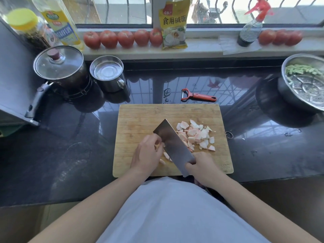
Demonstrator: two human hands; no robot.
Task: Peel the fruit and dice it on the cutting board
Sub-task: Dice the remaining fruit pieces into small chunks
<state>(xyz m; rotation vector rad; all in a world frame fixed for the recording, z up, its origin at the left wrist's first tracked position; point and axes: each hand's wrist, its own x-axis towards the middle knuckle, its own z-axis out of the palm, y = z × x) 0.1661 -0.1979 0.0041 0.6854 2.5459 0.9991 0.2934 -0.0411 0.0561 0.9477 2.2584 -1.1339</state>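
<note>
My right hand (204,168) grips the cleaver (172,146); my left hand (147,153) pinches fruit (165,155) mid-frame; bowl (287,67), right edge, holds green beans (301,69); cup (107,70), upper left, holds water.

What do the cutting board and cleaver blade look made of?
Cutting board: apparently bamboo or wood, matte, with pale strips and visible grain. Cleaver: metal, likely steel, with a grey brushed sheen. Its handle is hidden by the right hand.
</note>
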